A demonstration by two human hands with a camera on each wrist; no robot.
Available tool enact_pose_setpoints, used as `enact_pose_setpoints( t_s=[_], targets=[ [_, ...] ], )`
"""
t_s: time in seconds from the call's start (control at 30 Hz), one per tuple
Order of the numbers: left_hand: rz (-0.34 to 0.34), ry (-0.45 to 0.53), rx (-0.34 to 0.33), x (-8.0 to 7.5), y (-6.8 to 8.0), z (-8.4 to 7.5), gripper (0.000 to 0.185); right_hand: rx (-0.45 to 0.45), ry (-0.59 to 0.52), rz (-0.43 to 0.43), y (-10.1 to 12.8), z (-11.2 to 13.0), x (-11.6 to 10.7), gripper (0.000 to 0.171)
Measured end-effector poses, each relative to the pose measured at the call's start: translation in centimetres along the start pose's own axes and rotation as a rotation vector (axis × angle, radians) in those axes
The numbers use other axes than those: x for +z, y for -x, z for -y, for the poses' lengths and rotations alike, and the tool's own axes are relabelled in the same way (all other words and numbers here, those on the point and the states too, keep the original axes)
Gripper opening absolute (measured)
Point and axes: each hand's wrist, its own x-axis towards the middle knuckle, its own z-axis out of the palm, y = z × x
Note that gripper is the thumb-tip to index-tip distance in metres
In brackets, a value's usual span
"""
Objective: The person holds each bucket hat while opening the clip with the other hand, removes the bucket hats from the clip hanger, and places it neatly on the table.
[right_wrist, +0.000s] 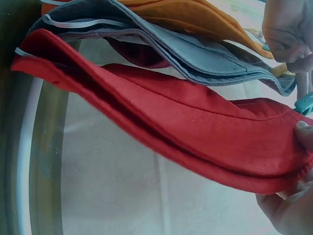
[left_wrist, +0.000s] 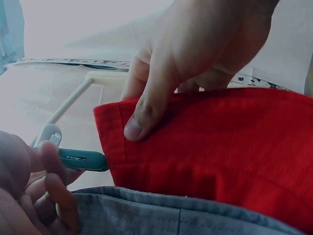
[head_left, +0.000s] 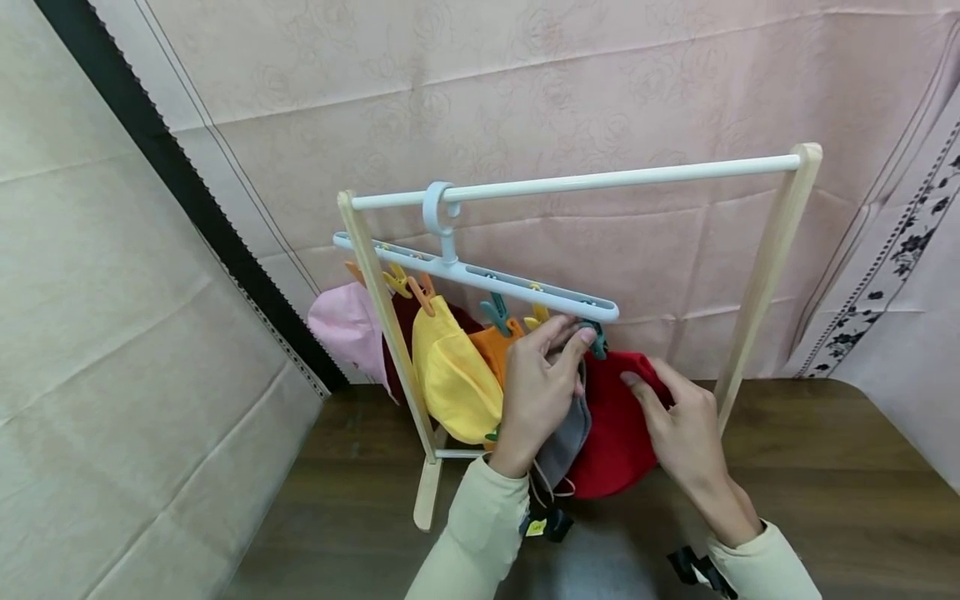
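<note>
Two hands are busy at the near end of the clip hanger [head_left: 480,279]. The left hand [head_left: 542,385] has its fingers curled round the teal clip [head_left: 597,340] at the hanger's right tip, pinching it between thumb and fingers; in the left wrist view that clip [left_wrist: 80,160] sits right against the edge of the red hat [left_wrist: 210,156]. The right hand [head_left: 686,433] holds the red hat [head_left: 618,425] by its rim, thumb on one side, fingers behind, so the grip is a closed pinch on the cloth.

To do this well, I'd judge the clip wants squeezing fully wide while the right hand keeps the rim flat and steady at the clip's mouth; a bunched edge could slip or catch only one layer. Supporting the hat's weight from below should stop the hanger tilting.

There are no bins or boxes here; what carries things is the hanger itself. Just behind the red hat hangs a grey hat [head_left: 566,437], then an orange one [head_left: 497,346], a yellow hat [head_left: 453,375], a dark red one mostly hidden, and a pink hat [head_left: 348,327] at the far end.

The hanger hooks over the white rail [head_left: 600,179] of a wooden rack [head_left: 761,279], standing on a dark table [head_left: 825,467] before a pink curtain [head_left: 600,75].
</note>
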Motion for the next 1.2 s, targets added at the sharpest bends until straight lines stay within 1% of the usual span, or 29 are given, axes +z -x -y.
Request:
enact_pose_setpoints(
  t_s=[0.2,0.23,0.3,0.37,0.43,0.53,0.63,0.67,0.73,0.77,0.8,0.83,0.9,0.97,1.07,1.13,1.2],
  targets=[
    [0.046,-0.170,-0.021,-0.1,0.2,-0.4,0.040,0.005,0.005,-0.027,-0.1,0.1,-0.6,0.023],
    [0.048,-0.183,-0.025,0.0,0.3,-0.4,0.040,0.001,0.013,-0.027,-0.2,0.1,-0.8,0.023],
    [0.048,-0.178,-0.033,0.1,0.6,-0.3,0.043,-0.004,0.029,-0.026,-0.4,0.2,-1.1,0.022],
    [0.041,-0.143,-0.025,0.4,1.2,0.1,0.047,-0.006,0.037,-0.019,-0.5,0.2,-1.4,0.023],
    [0.029,-0.108,0.015,0.9,2.2,0.8,0.051,0.002,0.039,-0.010,-0.4,0.3,-1.7,0.024],
    [-0.004,-0.055,0.122,1.8,4.0,2.1,0.054,0.025,0.044,-0.003,-0.3,0.3,-2.2,0.025],
    [-0.036,-0.026,0.229,2.5,6.0,3.0,0.051,0.037,0.051,-0.005,-0.4,0.4,-2.7,0.025],
    [-0.039,-0.016,0.240,2.8,6.6,3.2,0.049,0.038,0.056,-0.008,-0.4,0.5,-2.9,0.025],
    [-0.036,-0.013,0.236,3.2,7.8,3.5,0.043,0.037,0.059,-0.010,-0.5,0.7,-3.2,0.026],
    [-0.028,-0.022,0.218,3.3,8.4,3.6,0.038,0.033,0.061,-0.010,-0.6,0.7,-3.3,0.027],
    [-0.018,-0.033,0.186,3.3,9.0,3.7,0.034,0.033,0.058,-0.010,-0.7,0.9,-3.4,0.027],
    [-0.004,-0.038,0.138,3.4,9.6,3.9,0.030,0.033,0.059,-0.010,-0.7,1.0,-3.5,0.028],
    [0.036,-0.043,0.019,3.3,10.7,4.5,0.020,0.043,0.057,-0.011,-0.8,1.2,-3.7,0.028],
    [0.091,-0.043,-0.124,3.2,11.6,5.2,0.016,0.060,0.063,-0.016,-0.8,1.3,-4.0,0.027],
    [0.162,-0.034,-0.340,3.4,12.7,6.5,0.019,0.093,0.076,-0.023,-0.9,1.4,-4.4,0.026],
    [0.192,-0.027,-0.443,3.7,13.2,7.4,0.028,0.109,0.082,-0.024,-0.9,1.5,-4.7,0.027],
    [0.201,0.003,-0.519,4.1,13.5,8.2,0.038,0.129,0.083,-0.022,-1.0,1.6,-4.9,0.027]
  ],
)
